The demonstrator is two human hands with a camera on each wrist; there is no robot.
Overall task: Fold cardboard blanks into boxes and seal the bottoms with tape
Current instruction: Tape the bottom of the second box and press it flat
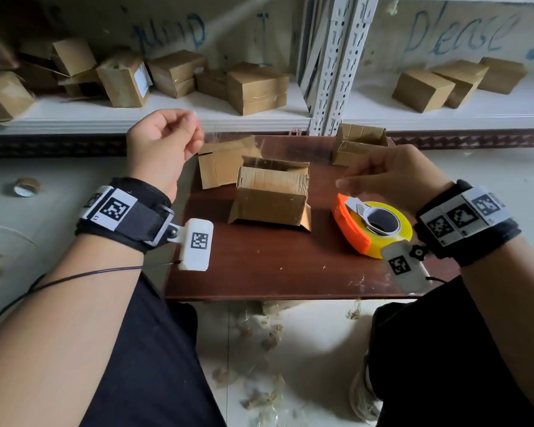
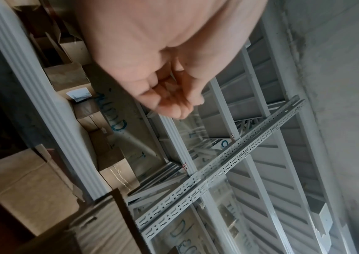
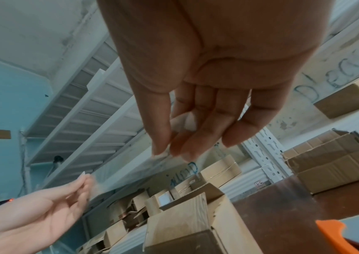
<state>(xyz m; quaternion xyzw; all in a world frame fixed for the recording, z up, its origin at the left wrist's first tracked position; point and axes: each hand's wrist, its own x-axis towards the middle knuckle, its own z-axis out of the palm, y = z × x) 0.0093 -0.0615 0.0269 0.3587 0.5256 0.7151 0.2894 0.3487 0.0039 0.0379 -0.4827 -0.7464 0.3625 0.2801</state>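
A clear strip of tape (image 3: 128, 173) hangs stretched above the box (image 1: 272, 195), pinched at each end by the left hand (image 1: 164, 143) and right hand (image 1: 392, 174). Light, limp and sticky, it is probably best held by its ends, kept taut.

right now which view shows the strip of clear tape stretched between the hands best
The right wrist view: the clear tape strip runs visibly from the right hand to the left hand. The head view shows only a faint sheen above the boxes. The left wrist view shows a faint clear film below the fingertips.
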